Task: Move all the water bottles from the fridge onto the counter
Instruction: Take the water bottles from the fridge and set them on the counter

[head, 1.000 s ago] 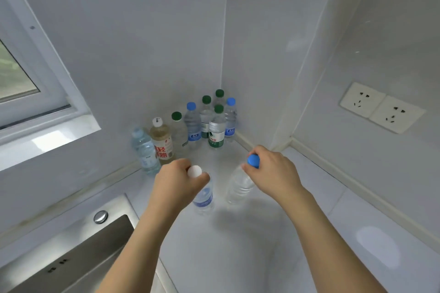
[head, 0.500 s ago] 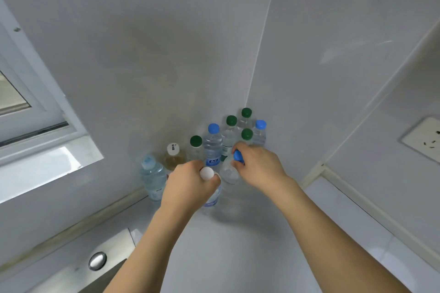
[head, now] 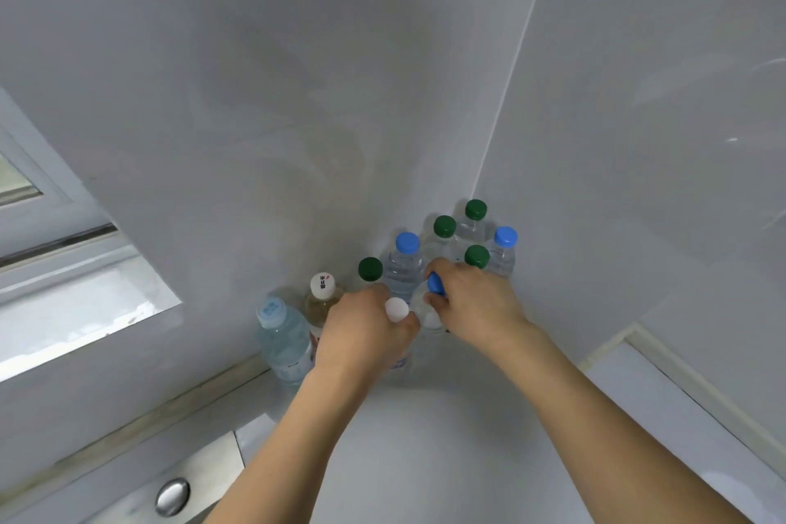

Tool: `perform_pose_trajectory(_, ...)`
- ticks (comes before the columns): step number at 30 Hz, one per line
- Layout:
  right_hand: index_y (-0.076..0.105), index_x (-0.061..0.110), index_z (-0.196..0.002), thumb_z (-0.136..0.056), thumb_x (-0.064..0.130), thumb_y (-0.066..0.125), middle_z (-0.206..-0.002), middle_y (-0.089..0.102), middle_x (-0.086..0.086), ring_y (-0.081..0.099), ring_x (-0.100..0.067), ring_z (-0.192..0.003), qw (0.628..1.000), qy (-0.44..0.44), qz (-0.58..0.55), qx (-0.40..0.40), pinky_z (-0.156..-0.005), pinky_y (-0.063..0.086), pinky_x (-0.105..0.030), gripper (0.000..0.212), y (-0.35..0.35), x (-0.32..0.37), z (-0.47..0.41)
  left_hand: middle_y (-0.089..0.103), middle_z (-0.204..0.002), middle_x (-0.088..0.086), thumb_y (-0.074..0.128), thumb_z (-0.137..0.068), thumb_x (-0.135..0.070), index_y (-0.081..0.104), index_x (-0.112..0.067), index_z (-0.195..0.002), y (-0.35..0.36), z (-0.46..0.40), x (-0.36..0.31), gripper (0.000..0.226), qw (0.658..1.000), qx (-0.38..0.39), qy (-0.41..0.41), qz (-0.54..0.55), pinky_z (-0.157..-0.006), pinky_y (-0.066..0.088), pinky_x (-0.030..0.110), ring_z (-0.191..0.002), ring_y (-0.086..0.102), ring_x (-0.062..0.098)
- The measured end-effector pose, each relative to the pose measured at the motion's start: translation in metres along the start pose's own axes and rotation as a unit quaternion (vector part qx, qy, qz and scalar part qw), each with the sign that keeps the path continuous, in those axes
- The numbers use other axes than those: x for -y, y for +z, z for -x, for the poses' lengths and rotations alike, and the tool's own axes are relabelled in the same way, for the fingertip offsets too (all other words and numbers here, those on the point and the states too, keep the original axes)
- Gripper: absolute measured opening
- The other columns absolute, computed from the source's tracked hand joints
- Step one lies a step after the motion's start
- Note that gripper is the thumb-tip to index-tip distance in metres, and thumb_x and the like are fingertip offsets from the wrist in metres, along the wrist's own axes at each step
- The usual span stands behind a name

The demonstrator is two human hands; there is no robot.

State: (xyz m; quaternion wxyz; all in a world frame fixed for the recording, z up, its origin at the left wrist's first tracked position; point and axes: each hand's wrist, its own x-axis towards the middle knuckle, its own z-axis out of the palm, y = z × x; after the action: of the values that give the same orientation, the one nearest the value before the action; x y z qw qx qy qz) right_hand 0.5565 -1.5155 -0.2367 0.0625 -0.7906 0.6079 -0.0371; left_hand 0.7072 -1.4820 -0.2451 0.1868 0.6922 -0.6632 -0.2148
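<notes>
While each hand's fingers grip a bottle by its neck, left hand [head: 365,332] and right hand [head: 476,302] meet standing bottles [head: 404,264] crowding the worktop [head: 446,438] corner.

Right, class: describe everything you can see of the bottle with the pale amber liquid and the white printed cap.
The amber bottle is clear plastic, holding pale yellowish liquid, with a white cap printed in dark and red characters. It stands upright on the counter by the wall, between the pale-blue-capped bottle and a green-capped bottle. The left hand hides its lower right side; contact cannot be judged.
</notes>
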Motion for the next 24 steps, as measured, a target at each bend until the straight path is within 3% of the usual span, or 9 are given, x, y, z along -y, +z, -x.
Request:
perform_pose_trajectory(7, 0.049, 0.019, -0.118, -0.097, 0.034, 0.050, -0.100, 0.062, -0.004, 0.061, -0.025, -0.086, 1.000, -0.004, -0.006, -0.009, -0.060, 0.040, -0.031, 0.026, 0.005, -0.007, -0.008, 0.044, -0.059, -0.005, 0.058, -0.086, -0.035, 0.036, -0.021, -0.064, 0.008, -0.009, 0.003, 0.034, 1.000, -0.013, -0.006, -0.001, -0.046, 0.026, 0.026, -0.053, 0.039, 0.011)
perform_pose_trajectory(17, 0.048, 0.020, -0.119, -0.097, 0.036, 0.051, -0.101, 0.060, -0.001, 0.055, -0.021, -0.082, 0.999, 0.012, -0.038, -0.004, -0.065, 0.045, -0.032, 0.027, 0.010, -0.008, -0.013, 0.039, -0.063, -0.006, 0.061, -0.088, -0.035, 0.028, -0.026, -0.065, 0.015, -0.006, 0.008, 0.041, 0.999, -0.030, 0.003, 0.037, -0.047, 0.022, 0.023, -0.058, 0.039, 0.012)
perform_pose_trajectory(24, 0.049, 0.020, -0.118, -0.096, 0.035, 0.052, -0.102, 0.059, -0.001, 0.058, -0.023, -0.087, 0.998, 0.027, -0.064, 0.000, -0.069, 0.050, -0.036, 0.027, 0.012, -0.007, -0.012, 0.049, -0.069, -0.001, 0.062, -0.086, -0.032, 0.041, -0.017, -0.073, 0.015, -0.010, 0.006, 0.029, 0.998, -0.014, 0.005, 0.055, -0.049, 0.029, 0.025, -0.062, 0.044, 0.015)
